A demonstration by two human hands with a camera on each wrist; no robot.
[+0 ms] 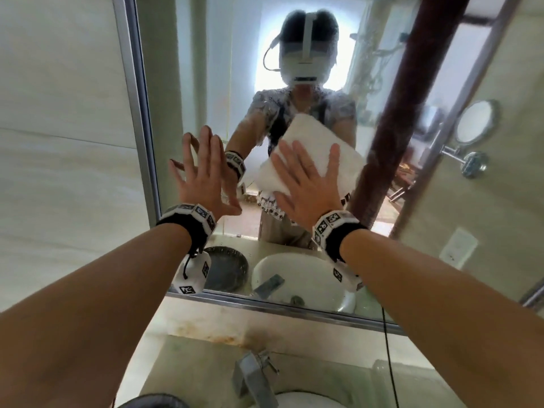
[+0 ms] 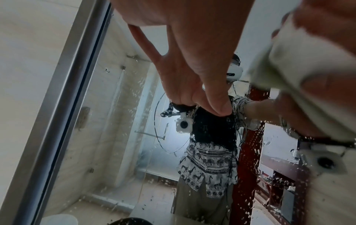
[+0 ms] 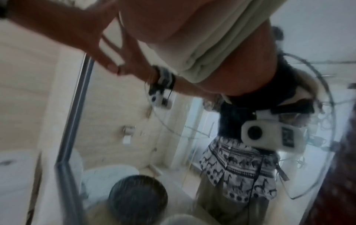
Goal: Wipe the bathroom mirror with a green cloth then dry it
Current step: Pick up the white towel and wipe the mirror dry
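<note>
A folded, pale, thick cloth [image 1: 316, 148] lies flat against the mirror [image 1: 206, 69], right of centre. The right hand [image 1: 309, 184] presses it with straight spread fingers. The left hand [image 1: 203, 175], open-palmed, touches the droplet-speckled glass just left.
</note>
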